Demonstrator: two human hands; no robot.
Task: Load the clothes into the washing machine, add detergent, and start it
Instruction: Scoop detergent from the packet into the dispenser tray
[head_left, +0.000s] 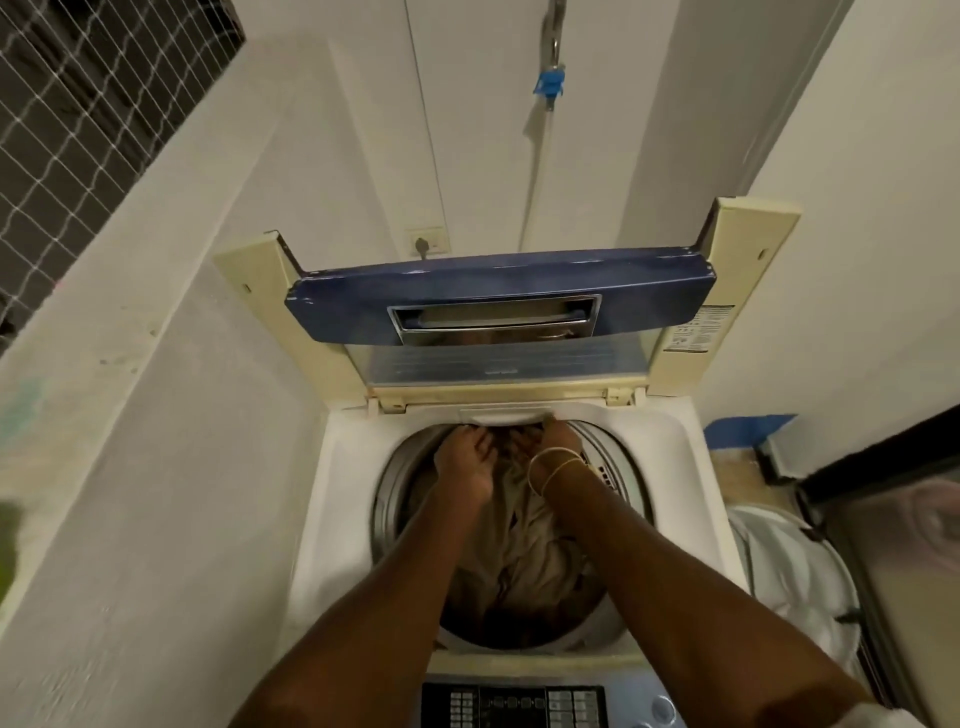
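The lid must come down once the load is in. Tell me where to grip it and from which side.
Grip the lid by the recessed silver handle in its blue panel. The lid stands folded up at the back with that recess facing forward, so probably reach over the drum from the front, hook fingers in and pull down.

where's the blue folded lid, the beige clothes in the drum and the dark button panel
blue folded lid (363, 291): head view, blue face left of the handle
beige clothes (519, 525): head view, cloth between the forearms
dark button panel (514, 704): head view, its middle buttons
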